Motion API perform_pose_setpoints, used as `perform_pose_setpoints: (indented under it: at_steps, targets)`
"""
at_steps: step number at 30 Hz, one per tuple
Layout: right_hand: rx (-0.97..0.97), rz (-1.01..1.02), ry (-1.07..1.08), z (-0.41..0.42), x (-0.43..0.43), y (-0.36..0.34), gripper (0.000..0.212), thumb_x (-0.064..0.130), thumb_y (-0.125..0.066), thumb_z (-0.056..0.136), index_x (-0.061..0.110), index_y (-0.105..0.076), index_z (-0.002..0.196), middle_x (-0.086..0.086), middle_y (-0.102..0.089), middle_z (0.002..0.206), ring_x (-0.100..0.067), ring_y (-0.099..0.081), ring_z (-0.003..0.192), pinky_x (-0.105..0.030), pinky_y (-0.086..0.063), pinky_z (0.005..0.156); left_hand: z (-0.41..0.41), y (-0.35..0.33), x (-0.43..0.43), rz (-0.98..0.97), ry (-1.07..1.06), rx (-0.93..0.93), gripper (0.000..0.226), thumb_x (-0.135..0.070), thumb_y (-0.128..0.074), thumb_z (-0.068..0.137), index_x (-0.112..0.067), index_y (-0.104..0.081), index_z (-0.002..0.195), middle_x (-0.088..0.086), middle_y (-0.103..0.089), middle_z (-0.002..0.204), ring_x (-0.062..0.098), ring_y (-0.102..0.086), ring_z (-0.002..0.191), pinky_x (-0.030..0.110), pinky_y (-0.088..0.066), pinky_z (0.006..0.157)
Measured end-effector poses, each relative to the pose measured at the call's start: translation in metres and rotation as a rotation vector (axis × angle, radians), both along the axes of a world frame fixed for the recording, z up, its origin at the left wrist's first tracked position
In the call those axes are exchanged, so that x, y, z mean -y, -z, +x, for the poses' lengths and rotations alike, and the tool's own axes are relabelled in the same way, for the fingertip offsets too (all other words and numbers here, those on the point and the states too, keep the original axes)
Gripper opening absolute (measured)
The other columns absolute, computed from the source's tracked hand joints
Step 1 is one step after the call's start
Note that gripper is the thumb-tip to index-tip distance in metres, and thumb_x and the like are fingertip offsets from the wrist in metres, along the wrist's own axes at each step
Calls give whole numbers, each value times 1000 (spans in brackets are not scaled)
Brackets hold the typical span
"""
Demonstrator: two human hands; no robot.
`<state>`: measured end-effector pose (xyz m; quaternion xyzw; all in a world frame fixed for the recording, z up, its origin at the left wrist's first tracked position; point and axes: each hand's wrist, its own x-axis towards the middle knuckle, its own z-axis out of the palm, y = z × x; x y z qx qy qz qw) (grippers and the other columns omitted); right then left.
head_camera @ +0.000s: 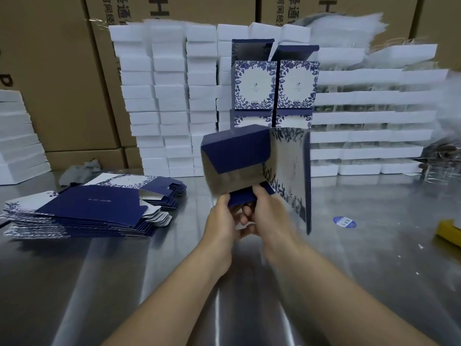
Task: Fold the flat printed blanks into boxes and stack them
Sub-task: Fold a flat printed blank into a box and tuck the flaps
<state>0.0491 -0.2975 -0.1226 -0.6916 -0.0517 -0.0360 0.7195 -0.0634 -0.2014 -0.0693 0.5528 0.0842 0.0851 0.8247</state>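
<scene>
Your left hand [222,221] and right hand [270,213] meet in front of you, both grasping a half-folded box [237,156] by a navy flap at its lower edge. Your thumbs lie on the flap and your fingers curl beneath it. The box is held above the steel table [349,270], tilted, with one printed white-and-blue panel swung open to the right.

To your left, a fanned stack of flat blanks [82,211] lies on the table, navy panels uppermost. A pale line of print crosses the top blank, too small to read.

Straight ahead, beyond the box, finished boxes [274,86] stand stacked two wide, with blue leaf borders around a white centre. Each has a small emblem and caption that you cannot make out.

White foam blocks [169,96] rise in columns behind and to the left of them, and white trays [374,121] are piled to the right. Brown cartons [62,71] form the back wall; they carry black Chinese characters, cut off at the top.

A round blue sticker [344,222] lies on the table to your right, and a yellow object [449,232] sits at the right edge.
</scene>
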Motion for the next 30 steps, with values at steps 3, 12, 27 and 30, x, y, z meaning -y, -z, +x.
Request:
perform_pose_setpoints:
  at_steps: [3, 12, 27, 30]
  targets:
    - [11, 3, 67, -26, -2, -18, 40, 58, -58, 84, 20, -62, 72, -10, -62, 71, -28, -62, 64, -63, -60, 76, -4, -2, 0, 19, 20, -3, 36, -29, -44, 109, -15, -74, 100, 0, -72, 72, 11, -62, 62, 27, -59, 54]
    - [87, -12, 156, -65, 7, -49, 32, 42, -55, 95, 15, -60, 79, 2, -56, 57, -19, -57, 60, -31, -40, 56, 1, 0, -25, 400, -229, 310, 105, -25, -78, 85, -63, -12, 156, -12, -26, 158, 11, -40, 141, 34, -38, 108]
    - [297, 119, 54, -84, 35, -91, 32, 18, -67, 96, -4, -64, 73, -12, -56, 67, -19, -50, 64, -29, -45, 79, -3, -27, -55, 254, -73, 315, 45, -56, -75, 77, -43, -70, 119, -17, -70, 130, -1, -63, 122, 38, -44, 111]
    - [273, -1, 12, -83, 29, -86, 37, 13, -68, 95, 15, -50, 63, -8, -43, 72, -18, -40, 73, -37, -37, 78, -2, -23, -59, 267, 25, 178, 51, -55, -77, 74, -52, -69, 124, -14, -68, 136, 13, -61, 132, 48, -42, 118]
